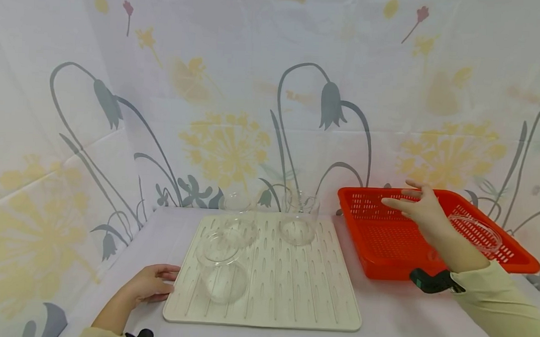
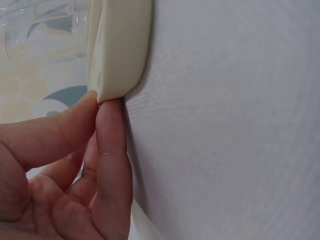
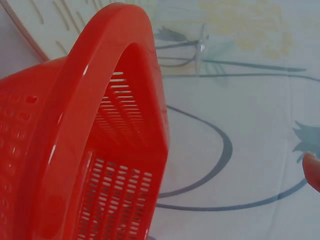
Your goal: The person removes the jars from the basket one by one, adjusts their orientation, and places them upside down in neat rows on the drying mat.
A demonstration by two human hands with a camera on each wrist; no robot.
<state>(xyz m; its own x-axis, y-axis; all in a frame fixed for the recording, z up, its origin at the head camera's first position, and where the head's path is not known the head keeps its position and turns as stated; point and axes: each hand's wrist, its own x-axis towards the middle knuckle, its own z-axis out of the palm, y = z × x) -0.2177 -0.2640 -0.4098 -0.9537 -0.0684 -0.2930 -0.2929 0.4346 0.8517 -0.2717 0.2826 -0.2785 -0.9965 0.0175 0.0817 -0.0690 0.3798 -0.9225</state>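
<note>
My left hand (image 1: 149, 285) is at the left edge of a cream ridged drying mat (image 1: 300, 300). In the left wrist view, its thumb and a finger pinch the mat's edge (image 2: 120, 65). Clear plastic cups stand on the mat: one front left (image 1: 223, 273), one back left (image 1: 238, 225) and one toward the back right (image 1: 298, 221). My right hand (image 1: 424, 214) hovers over the red basket (image 1: 368, 267), holding nothing, fingers spread. In the right wrist view only a fingertip (image 3: 312, 170) shows at the right edge.
The red basket stands right of the mat, with a slotted floor and raised walls. A clear round-rimmed item (image 1: 493, 236) lies in its right part, partly behind my right forearm. A white flower-printed cloth (image 1: 255, 97) hangs behind the table.
</note>
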